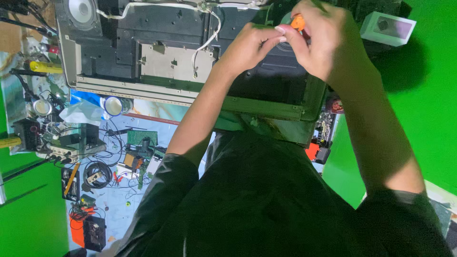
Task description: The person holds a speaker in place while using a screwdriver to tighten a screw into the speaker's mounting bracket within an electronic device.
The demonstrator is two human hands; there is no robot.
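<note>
Both hands meet at the top of the view over an opened flat-screen chassis (190, 57) with a dark back panel, a grey metal shield plate (173, 63) and white wires (209, 38). My right hand (326, 40) is closed around a small orange tool handle (297, 21). Fingertips of my left hand (250, 45) pinch at the same handle from the left. The tool's tip is hidden behind the hands. My dark-sleeved arms and shirt fill the lower middle.
A white box (388, 27) lies on the green surface (428, 95) at the top right. Left of the chassis, a blue sheet holds circuit boards (142, 138), coiled cables (97, 173), a tape roll (114, 105), a yellow tool (43, 66) and several small parts.
</note>
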